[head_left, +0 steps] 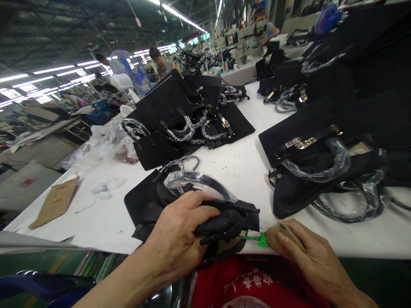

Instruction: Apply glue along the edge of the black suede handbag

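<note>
My left hand (178,239) is closed over the near edge of a black handbag (150,203) lying on the white table (244,171). The bag's handle (195,182) is wrapped in clear plastic. My right hand (305,254) is closed around a small tool with a green tip (258,239). The green tip points left and touches the bag's corner, next to my left fingers. A red cloth (250,284) with white printing lies below the table edge between my arms.
Several more black handbags with plastic-wrapped handles lie in piles at the middle (189,115) and right (324,162) of the table. A brown cardboard piece (56,201) and crumpled plastic (99,147) lie at the left. People work at tables in the background beside a blue fan (136,75).
</note>
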Motion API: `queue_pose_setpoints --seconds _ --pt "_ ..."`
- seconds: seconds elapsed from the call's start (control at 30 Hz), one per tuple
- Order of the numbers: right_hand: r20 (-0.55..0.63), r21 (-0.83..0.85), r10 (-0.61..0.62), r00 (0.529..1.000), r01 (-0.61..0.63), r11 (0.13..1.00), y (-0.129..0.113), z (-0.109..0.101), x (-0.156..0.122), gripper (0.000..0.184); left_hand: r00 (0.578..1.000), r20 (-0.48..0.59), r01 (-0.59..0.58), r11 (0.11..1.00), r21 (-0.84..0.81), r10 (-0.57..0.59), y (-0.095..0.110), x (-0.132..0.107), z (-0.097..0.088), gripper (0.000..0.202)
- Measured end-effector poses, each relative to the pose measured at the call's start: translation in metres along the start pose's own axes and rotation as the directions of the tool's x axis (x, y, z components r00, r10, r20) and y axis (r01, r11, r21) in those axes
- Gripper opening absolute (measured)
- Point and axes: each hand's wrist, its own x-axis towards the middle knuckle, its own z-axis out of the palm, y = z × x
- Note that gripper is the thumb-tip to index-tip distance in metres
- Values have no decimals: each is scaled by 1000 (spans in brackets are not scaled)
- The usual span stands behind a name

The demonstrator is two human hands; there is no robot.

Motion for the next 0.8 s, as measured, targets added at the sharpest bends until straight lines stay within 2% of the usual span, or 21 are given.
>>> queue_pose_setpoints --seconds 0.13,0.17,0.27,0.33,0.43,0.57,0.7,0.8 --pt "-171 -35 8 985 -14 999 -2 -1 -1 27 982 40 183 983 -22 -182 5 -5 -2 26" --pt "-171 -36 14 985 -21 999 -2 -1 -1 28 974 67 220 975 -36 -217 7 -6 -3 24" --pt "-64 -5 56 996 -57 998 0 -1 -2 29 945 142 311 944 -105 -296 10 -8 -4 18" --pt "-66 9 87 994 -87 996 0 0 -2 28 931 143 353 928 -122 -335 11 -10 -2 11" --pt "-106 19 112 988 -111 994 -1 1 -1 28 917 133 390 917 -85 -377 12 -16 0 8" --pt "-5 63 113 994 -112 992 -7 -1 1 31 894 143 436 898 -64 -424 11 -24 2 11" --pt "-125 78 111 986 -101 992 -10 -4 3 27 880 145 467 879 -92 -452 10 -29 4 15" --pt "-76 86 118 990 -112 990 -11 -3 2 27 888 126 456 884 -105 -443 10 -35 6 20"
